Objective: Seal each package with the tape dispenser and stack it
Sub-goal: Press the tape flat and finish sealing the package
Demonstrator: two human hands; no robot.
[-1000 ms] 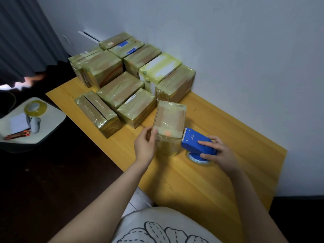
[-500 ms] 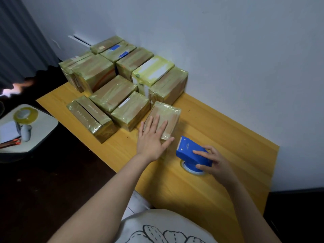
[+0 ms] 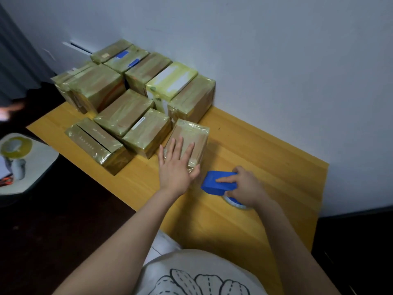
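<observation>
A small tape-wrapped package (image 3: pixel 191 135) lies flat on the wooden table (image 3: pixel 265 158), beside the group of wrapped boxes. My left hand (image 3: pixel 177 165) rests flat on its near end, fingers spread. To the right, the blue tape dispenser (image 3: pixel 217 182) sits on the table just off the package's near corner. My right hand (image 3: pixel 244 186) grips it from the right side, index finger laid along its top. Its tape roll (image 3: pixel 235 203) shows under my palm.
Several taped packages (image 3: pixel 136 94) are grouped at the table's far left against the white wall. A low white side table (image 3: pixel 36 167) at the left holds a tape roll (image 3: pixel 16 146) and small items. Dark floor lies below the table's front edge.
The package went from standing upright in my left hand to lying flat, pushed next to the other boxes. My right hand stayed on the dispenser, which shifted a little.
</observation>
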